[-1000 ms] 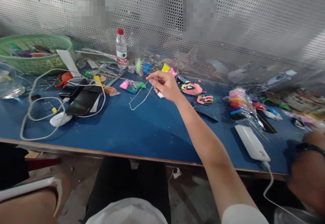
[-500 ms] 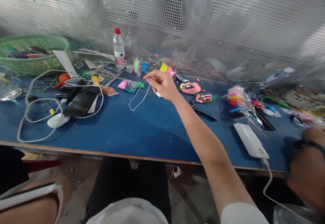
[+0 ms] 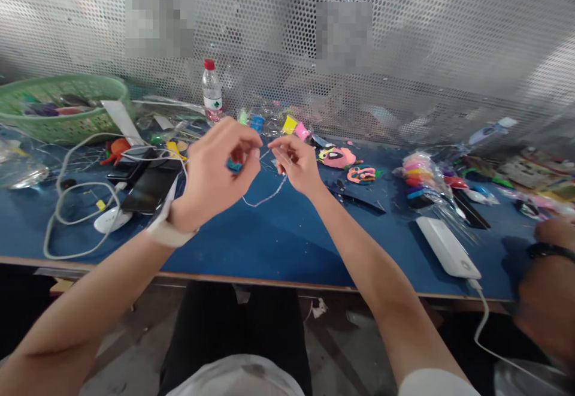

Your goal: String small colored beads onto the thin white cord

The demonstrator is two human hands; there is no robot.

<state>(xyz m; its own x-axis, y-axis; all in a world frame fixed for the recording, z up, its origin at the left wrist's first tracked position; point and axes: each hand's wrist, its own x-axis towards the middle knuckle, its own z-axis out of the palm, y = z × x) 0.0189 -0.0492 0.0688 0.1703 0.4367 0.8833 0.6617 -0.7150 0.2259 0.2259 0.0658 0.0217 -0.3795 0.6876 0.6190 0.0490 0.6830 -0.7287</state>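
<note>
My right hand [image 3: 299, 165] pinches a thin, silvery twisted strand [image 3: 265, 201], wire or thread, that hangs in a loop above the blue table. Close on the left is my left hand [image 3: 220, 165], with a pale band on its wrist. Its thumb and index finger curl together near the strand's upper part; whether they grip it cannot be made out. Part of the loop is hidden behind my left thumb. Past the hands lie small packets of coloured clay, a yellow one [image 3: 290, 124] and a pink one [image 3: 302, 131] among them.
A clear bottle with a red cap [image 3: 212, 91] stands behind. At left are a green basket [image 3: 72, 126], a dark phone [image 3: 150, 189] and a white cable. Pink clay figures [image 3: 339, 156], a white power bank [image 3: 447, 246] and another person's arm [image 3: 548, 288] are at right.
My left hand has come in from the left beside my right hand. The right hand, still pinching the strand, appears slightly farther right and lower.
</note>
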